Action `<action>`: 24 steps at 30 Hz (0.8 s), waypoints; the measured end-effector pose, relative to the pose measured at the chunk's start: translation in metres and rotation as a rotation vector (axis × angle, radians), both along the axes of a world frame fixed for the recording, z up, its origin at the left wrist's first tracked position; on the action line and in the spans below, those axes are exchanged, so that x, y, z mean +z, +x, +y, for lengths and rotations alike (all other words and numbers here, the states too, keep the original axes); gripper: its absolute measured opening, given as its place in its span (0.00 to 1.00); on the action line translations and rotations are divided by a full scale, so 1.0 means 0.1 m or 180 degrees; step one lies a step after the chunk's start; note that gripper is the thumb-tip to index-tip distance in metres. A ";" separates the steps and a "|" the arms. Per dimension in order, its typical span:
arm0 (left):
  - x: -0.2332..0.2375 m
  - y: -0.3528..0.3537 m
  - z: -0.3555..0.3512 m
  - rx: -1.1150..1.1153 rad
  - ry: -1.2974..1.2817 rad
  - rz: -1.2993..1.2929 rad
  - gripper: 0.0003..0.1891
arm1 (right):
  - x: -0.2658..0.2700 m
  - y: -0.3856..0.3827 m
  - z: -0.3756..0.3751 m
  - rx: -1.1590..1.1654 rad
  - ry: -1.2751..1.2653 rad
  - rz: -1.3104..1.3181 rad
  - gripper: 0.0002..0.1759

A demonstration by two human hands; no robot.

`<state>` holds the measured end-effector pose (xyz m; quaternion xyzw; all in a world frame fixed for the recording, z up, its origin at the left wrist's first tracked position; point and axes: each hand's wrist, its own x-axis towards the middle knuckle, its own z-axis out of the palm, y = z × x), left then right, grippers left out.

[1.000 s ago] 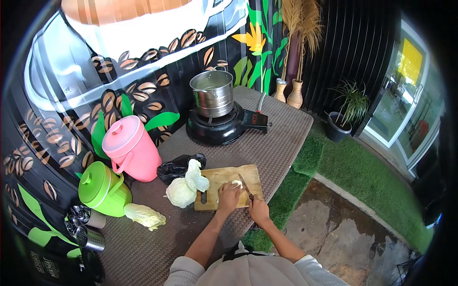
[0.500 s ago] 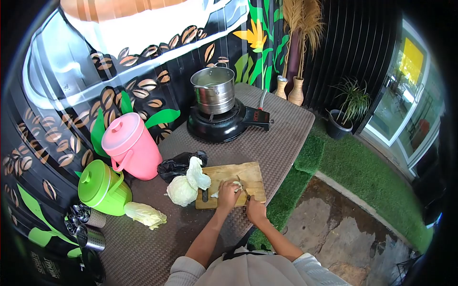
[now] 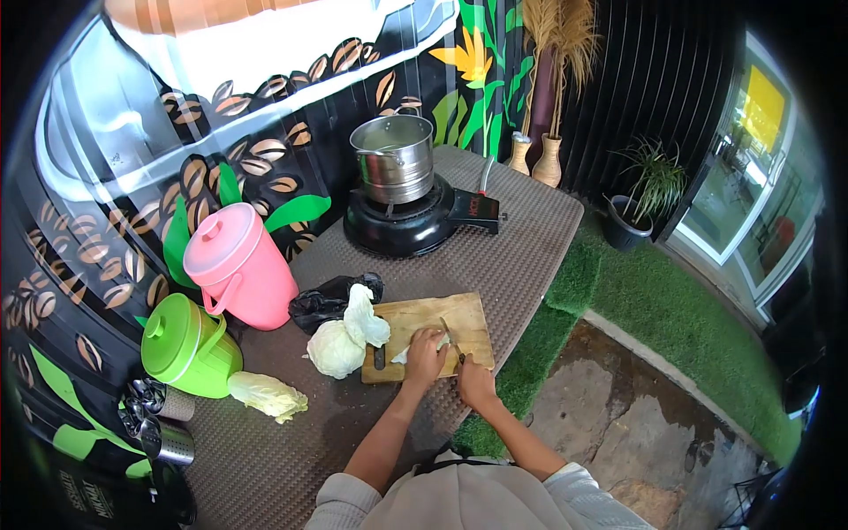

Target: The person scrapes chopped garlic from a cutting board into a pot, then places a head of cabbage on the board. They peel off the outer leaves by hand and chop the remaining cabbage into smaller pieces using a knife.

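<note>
My left hand (image 3: 427, 357) is closed over pale cabbage leaf pieces (image 3: 400, 358), pressing them on the wooden cutting board (image 3: 464, 309). In my right hand (image 3: 476, 382) is a knife (image 3: 447, 331), its blade angled away from me beside my left fingers. The handle is mostly hidden by my grip. Left of the board sits a round cabbage (image 3: 334, 351), with a loose cabbage leaf (image 3: 362, 316) leaning against it. A longer napa cabbage (image 3: 268, 397) lies further left on the table.
Behind the board, a steel pot (image 3: 394, 163) stands on a black gas stove (image 3: 397, 228). A pink lidded jug (image 3: 243, 269), a green lidded jug (image 3: 190, 349), a black plastic bag (image 3: 331, 300) and steel utensil cups (image 3: 168, 440) are on the left. The table's edge (image 3: 541, 300) runs along the right.
My right hand and the knife have shifted slightly, and the blade sits at a slightly different angle by my left fingers. My left hand stays on the leaf pieces.
</note>
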<state>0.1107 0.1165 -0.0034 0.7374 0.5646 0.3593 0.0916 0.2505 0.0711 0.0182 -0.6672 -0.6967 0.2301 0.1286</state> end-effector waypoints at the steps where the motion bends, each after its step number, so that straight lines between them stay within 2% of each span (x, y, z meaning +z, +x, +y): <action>1: 0.01 0.00 0.01 -0.0080 -0.0057 0.0068 0.14 | 0.01 0.00 -0.01 0.0028 -0.0002 -0.0109 0.15; 5: 0.06 -0.01 0.01 -0.0139 -0.0184 0.0114 0.14 | -0.04 -0.02 -0.01 0.0108 0.0066 -0.0499 0.13; 12: 0.00 -0.02 0.02 -0.0148 -0.0043 0.0223 0.13 | -0.03 -0.07 0.03 -0.0073 0.0041 -0.0446 0.12; 18: -0.03 0.00 -0.02 -0.0132 0.0122 0.0041 0.13 | 0.04 0.02 0.09 0.0371 0.0043 -0.0548 0.16; 24: -0.05 -0.01 0.00 -0.0119 0.0194 0.0132 0.11 | -0.09 -0.14 0.05 -0.0095 -0.0182 -0.0399 0.16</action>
